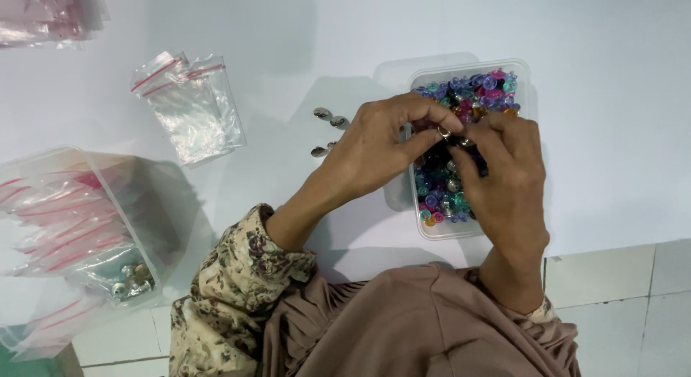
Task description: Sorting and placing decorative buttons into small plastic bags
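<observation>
A clear plastic box [522, 78] full of small coloured gems and rings [479, 89] lies on the white sheet. Both my hands meet above its middle. My left hand [381, 143] pinches a small silver ring [444, 131] with thumb and forefinger. My right hand [507, 172] holds the same small piece from the other side, its fingers curled over the box. Three small silver pieces [327, 118] lie on the sheet just left of my left hand.
Two empty zip bags with red seal lines [191, 103] lie at the upper left. A larger clear bag [65, 211] holds several filled zip bags at the left. More bags [47, 17] are stacked in the top left corner. White tiled floor [626, 290] shows at lower right.
</observation>
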